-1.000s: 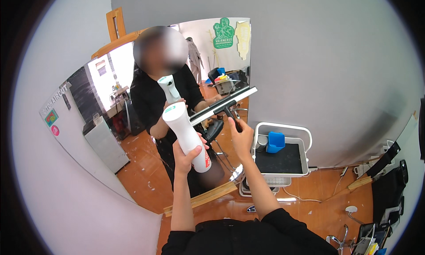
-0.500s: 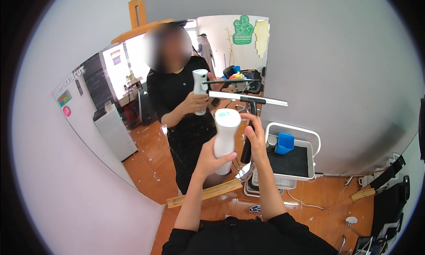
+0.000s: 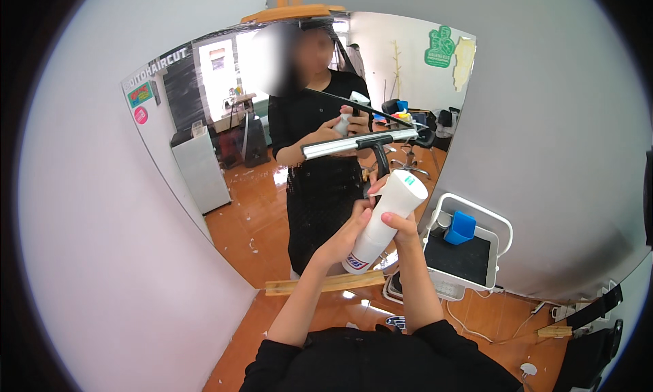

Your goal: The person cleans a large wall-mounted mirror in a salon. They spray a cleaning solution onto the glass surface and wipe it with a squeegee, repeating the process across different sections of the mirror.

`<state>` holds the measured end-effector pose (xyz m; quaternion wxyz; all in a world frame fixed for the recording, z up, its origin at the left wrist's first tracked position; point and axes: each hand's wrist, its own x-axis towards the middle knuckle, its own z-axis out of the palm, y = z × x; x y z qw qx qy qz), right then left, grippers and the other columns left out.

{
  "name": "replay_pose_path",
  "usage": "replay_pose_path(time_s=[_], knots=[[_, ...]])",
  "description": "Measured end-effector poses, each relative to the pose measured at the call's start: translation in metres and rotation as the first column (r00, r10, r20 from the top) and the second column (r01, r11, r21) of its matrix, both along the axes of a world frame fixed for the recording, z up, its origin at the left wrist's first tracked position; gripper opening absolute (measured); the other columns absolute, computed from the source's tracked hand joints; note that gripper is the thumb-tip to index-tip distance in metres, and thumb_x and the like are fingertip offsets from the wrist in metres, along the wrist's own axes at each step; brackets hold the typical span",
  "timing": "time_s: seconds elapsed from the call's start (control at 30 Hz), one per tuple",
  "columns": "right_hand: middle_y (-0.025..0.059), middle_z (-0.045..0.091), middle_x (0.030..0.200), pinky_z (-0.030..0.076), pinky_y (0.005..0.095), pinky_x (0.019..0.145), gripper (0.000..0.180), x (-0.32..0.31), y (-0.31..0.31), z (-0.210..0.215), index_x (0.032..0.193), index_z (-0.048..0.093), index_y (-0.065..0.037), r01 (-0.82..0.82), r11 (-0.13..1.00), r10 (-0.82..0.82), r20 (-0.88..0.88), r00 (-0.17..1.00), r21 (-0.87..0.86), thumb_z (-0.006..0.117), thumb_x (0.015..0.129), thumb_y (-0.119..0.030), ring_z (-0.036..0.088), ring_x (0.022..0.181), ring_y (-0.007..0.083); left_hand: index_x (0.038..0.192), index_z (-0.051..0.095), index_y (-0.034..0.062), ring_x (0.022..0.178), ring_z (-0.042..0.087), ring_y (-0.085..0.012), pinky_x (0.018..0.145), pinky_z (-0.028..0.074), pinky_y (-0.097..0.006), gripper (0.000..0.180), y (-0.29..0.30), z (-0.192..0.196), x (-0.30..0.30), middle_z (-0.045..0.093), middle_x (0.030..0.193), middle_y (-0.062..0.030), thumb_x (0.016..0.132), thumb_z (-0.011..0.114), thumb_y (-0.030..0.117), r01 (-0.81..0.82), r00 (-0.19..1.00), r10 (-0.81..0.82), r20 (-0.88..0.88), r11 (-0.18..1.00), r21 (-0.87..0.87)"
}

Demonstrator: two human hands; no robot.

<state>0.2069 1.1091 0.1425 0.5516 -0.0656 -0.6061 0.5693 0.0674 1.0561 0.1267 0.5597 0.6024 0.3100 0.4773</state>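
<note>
A white spray bottle (image 3: 389,218) leans with its top to the right, between my hands. My left hand (image 3: 345,241) is closed against its left side, thumb along the bottle. My right hand (image 3: 407,230) wraps it from the right, thumb pressed on the front. Just behind the bottle, fingers curl by the black handle of a squeegee (image 3: 360,144); which hand bears the handle is partly hidden. The squeegee's pale blade bar stands above the bottle, in front of a large mirror (image 3: 252,215) that reflects my arms and both tools.
A white trolley (image 3: 505,239) with a black mat and a blue cup (image 3: 461,227) stands to the right. Under the mirror runs a wooden ledge (image 3: 286,288). A white cable (image 3: 466,331) lies on the orange floor. Black furniture (image 3: 598,351) is at the lower right.
My hands have come together around the bottle, which has tipped to the right. The squeegee has moved left and tilted, and my right thumb now presses the bottle. The view has shifted left.
</note>
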Motion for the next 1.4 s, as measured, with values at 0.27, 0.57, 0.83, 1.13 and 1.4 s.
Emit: replay_pose_path(time_s=[0.27,0.57,0.83,1.13,1.4], knots=[[0.0166,0.048,0.115,0.042,0.0299,0.079,0.06,-0.053,-0.027,0.017,0.1,0.057,0.002,0.104,0.995,-0.102,-0.138,0.985,0.008,0.067,0.055,-0.038,0.052,0.088,0.0217,0.121,0.036,0.0062,0.093,0.048,-0.0105,0.086,0.039,-0.025,0.036,-0.017,-0.005,-0.029,0.049,0.099,-0.0047,0.098,0.041,0.034,-0.166,0.965,0.178,0.195,0.983,-0.072],[0.0151,0.054,0.092,0.049,0.0286,0.063,0.045,-0.017,-0.007,-0.041,0.105,0.048,0.002,-0.516,0.757,-0.15,-0.875,0.46,-0.401,0.063,0.079,-0.032,0.053,0.07,0.0218,0.101,0.044,0.0084,0.066,0.048,-0.0056,0.061,0.043,-0.021,0.02,-0.033,-0.007,-0.087,0.047,0.073,0.0012,0.095,0.051,0.026,-0.281,0.955,0.275,0.107,0.959,0.044],[0.0143,0.055,0.088,0.047,0.0347,0.059,0.038,-0.041,-0.064,-0.064,0.104,0.05,-0.001,0.287,0.736,-0.597,-0.388,0.702,-0.613,0.055,0.081,-0.031,0.054,0.065,0.0223,0.098,0.047,0.0059,0.056,0.049,-0.0062,0.051,0.042,-0.021,0.023,-0.063,-0.012,-0.101,0.048,0.066,0.0009,0.094,0.051,0.028,-0.214,0.976,0.213,-0.037,0.977,-0.025],[0.0103,0.059,0.086,0.05,0.0313,0.064,0.03,-0.043,-0.127,-0.089,0.1,0.054,-0.001,0.703,0.557,-0.718,0.169,0.675,-0.443,0.061,0.075,-0.015,0.06,0.073,0.0185,0.097,0.05,0.0057,0.055,0.05,-0.0059,0.05,0.041,-0.021,0.021,-0.079,-0.028,-0.095,0.05,0.063,0.0006,0.093,0.053,0.026,-0.135,0.991,0.133,-0.035,0.989,-0.057],[0.0067,0.063,0.085,0.049,0.0296,0.069,0.025,-0.003,-0.136,-0.087,0.092,0.059,0.001,0.857,0.485,-0.803,0.299,0.516,-0.175,0.063,0.068,0.003,0.061,0.077,0.0152,0.094,0.047,0.0066,0.053,0.044,-0.0042,0.048,0.037,-0.018,0.014,-0.061,-0.033,-0.076,0.045,0.064,0.002,0.094,0.05,0.02,-0.112,0.978,0.121,0.167,0.992,-0.066]])
